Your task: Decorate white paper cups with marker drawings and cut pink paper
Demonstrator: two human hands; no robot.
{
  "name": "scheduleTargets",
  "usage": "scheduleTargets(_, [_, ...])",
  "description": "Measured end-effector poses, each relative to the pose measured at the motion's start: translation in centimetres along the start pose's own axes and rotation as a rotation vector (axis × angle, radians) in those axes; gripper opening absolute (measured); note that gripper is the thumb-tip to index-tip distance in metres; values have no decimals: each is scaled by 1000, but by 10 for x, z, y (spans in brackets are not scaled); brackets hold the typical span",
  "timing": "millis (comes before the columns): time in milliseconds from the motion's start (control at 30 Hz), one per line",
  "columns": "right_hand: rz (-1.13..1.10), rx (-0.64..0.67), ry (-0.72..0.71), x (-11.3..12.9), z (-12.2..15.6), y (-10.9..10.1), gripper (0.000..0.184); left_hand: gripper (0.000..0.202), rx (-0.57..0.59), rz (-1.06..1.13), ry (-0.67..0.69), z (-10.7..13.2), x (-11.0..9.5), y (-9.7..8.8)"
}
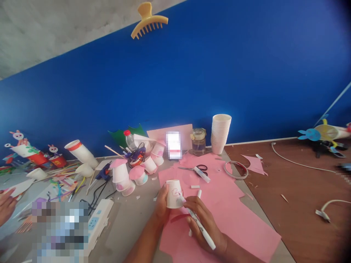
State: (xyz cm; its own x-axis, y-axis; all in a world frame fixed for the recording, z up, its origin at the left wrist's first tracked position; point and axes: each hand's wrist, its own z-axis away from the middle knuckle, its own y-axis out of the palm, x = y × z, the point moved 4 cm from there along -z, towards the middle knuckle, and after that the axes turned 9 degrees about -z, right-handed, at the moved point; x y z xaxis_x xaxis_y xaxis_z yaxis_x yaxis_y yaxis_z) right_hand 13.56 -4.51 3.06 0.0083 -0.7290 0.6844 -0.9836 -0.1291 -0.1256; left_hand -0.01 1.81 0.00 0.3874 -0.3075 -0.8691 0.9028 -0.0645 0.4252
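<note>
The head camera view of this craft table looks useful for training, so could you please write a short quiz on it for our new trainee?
1. What does the left hand hold?
2. True or false: the black-handled scissors lie on the pink paper.
3. Which hand holds the white marker? A: left; B: right; C: neither.

Key: 1. A white paper cup. 2. True. 3. B, the right hand.
</note>
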Motion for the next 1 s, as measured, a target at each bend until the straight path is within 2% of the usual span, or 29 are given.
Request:
scheduleTargets(267, [143, -131, 26, -11, 2, -8, 38, 42, 13, 31, 54, -2, 1, -2])
scheduleTargets(467, [233, -273, 186, -35, 3, -29, 34, 53, -71, 11, 57, -8, 3, -14])
scheduleTargets(633, [321, -311, 242, -44, 0, -39, 27, 46, -193, -137, 239, -8, -6, -22])
scheduleTargets(767, [396, -348, 250, -47, -3, -43, 29, 46, -241, -315, 394, -8, -14, -24])
scheduleTargets(900, [469, -360, 282, -50, -4, -48, 32, 44, -272, -401, 448, -11, -15, -28])
scheduleTargets(1000, [500, -326, 295, -54, -3, -49, 33, 45, -244, -458, 458, -12, -13, -25])
